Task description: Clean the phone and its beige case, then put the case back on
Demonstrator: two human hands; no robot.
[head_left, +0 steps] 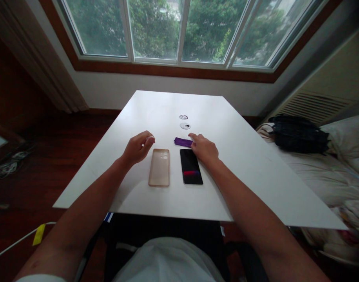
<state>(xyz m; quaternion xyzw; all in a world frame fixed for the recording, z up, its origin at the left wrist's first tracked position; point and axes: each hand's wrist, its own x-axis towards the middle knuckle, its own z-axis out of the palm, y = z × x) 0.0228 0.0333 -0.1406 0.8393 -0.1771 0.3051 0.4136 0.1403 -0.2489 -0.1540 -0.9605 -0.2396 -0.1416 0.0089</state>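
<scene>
Two hands over a phone and its case on a white counter

The phone (191,166) and tan case (159,167) lie side by side near the counter (256,172) edge. The left hand (137,148), loosely curled at the case's 11 o'clock, holds nothing; right hand (205,148) fingertips touch the purple cloth (183,141) at 12 o'clock; bare surface beyond.

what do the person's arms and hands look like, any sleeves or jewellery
Both forearms are bare from wrist to past the elbow. The left hand and right hand wear no gloves, and no watch, ring or bracelet shows. A white short sleeve edge shows at the bottom left corner, on the left upper arm. The right arm's sleeve is out of view.
</scene>
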